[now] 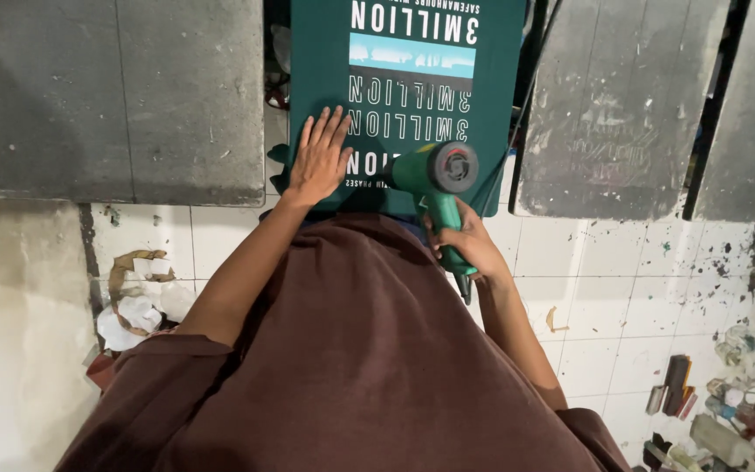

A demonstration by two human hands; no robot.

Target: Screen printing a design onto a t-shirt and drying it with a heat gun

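Observation:
A dark green T-shirt (pixel 325 52) with a white and light blue print lies stretched over a platen in front of me. My left hand (pixel 318 157) rests flat on the shirt's lower left part, fingers spread. My right hand (pixel 465 243) grips the handle of a green heat gun (pixel 434 170), whose body hovers over the lower edge of the print, nozzle pointing at the fabric. My brown garment fills the bottom of the view.
Grey stained printing platens stand to the left (pixel 115 96) and right (pixel 613 105). White tiled floor below holds crumpled paper scraps (pixel 137 306) at left and several bottles and tools (pixel 727 411) at bottom right.

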